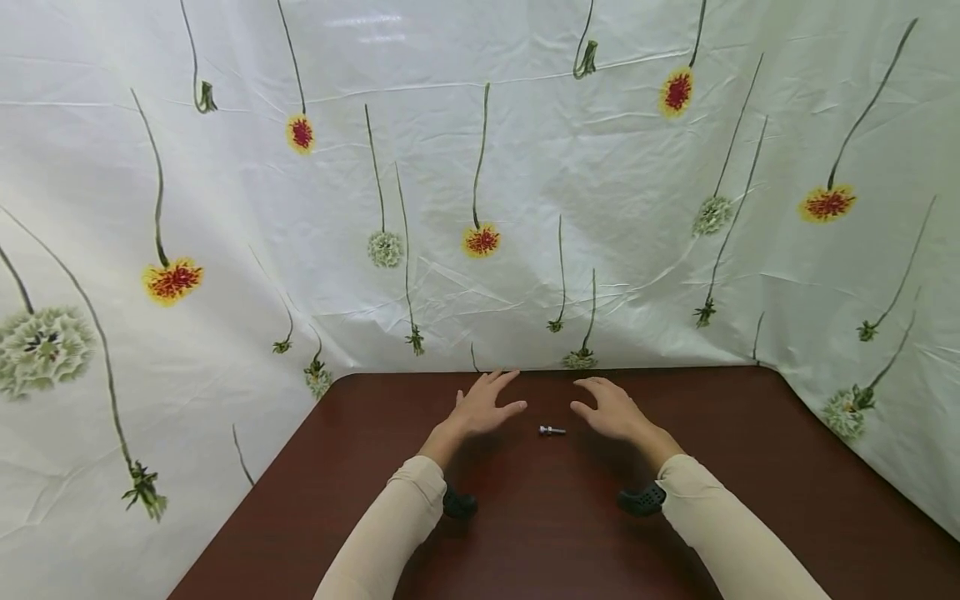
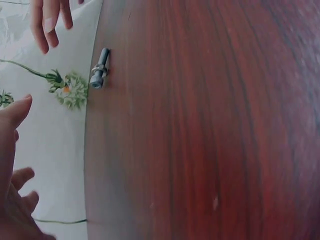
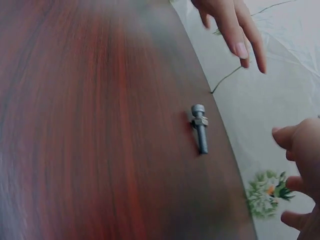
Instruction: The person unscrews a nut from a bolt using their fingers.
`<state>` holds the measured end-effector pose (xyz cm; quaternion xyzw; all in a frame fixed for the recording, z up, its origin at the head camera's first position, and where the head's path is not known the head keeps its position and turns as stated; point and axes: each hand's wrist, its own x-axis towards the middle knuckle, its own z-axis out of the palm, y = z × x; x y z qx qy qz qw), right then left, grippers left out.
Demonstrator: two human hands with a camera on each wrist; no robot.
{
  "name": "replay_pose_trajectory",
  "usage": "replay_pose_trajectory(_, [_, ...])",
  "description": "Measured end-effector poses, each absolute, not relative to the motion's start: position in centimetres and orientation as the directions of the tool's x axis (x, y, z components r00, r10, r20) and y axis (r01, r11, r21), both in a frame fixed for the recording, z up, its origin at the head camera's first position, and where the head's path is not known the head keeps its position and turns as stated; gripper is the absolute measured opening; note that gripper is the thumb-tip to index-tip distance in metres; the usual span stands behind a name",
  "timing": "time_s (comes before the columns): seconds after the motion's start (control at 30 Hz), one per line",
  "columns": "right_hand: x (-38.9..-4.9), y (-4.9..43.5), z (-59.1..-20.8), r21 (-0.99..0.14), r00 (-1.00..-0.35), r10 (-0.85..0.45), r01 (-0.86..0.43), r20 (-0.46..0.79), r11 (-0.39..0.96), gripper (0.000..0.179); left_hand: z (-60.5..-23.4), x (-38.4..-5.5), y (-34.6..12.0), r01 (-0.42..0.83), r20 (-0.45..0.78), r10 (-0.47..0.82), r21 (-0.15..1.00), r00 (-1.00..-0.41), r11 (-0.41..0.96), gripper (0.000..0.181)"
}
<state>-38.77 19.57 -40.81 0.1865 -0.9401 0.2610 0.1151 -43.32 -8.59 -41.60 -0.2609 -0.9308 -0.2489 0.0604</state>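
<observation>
A small metal bolt [image 1: 552, 431] with a nut threaded on near its head lies on the dark red-brown table. In the right wrist view the bolt [image 3: 200, 131] shows a round socket-style head and a threaded shank. My left hand [image 1: 482, 406] hovers to the left of it, fingers spread and holding nothing. On the other side, my right hand [image 1: 613, 410] hovers with fingers apart, also holding nothing. Neither hand touches the bolt. The left wrist view shows the bolt [image 2: 100, 69] lying between both hands, near the far side of the table.
The wood-grain table [image 1: 525, 533] ends at a far edge with rounded corners. Behind it and along the sides hangs a white flower-printed cloth [image 1: 450, 292]. Dark bands [image 1: 642, 500] sit at both wrists, below the pale sleeves [image 1: 390, 533].
</observation>
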Motion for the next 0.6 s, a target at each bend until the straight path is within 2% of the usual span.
replay_pose_trajectory(0.23, [-39.9, 18.3, -42.0, -0.554, -0.906, -0.268, -0.413, 0.327, 0.723, 0.042, -42.4, -43.8, -7.4, 0.551, 0.236, 0.523, 0.577, -0.819, 0.602, 0.061])
replay_pose_trajectory(0.6, [-39.8, 17.7, -44.6, -0.642, -0.933, -0.258, -0.360, 0.251, 0.677, 0.027, -43.6, -43.3, -5.7, 0.436, 0.120, 0.493, 0.671, -0.862, 0.599, 0.039])
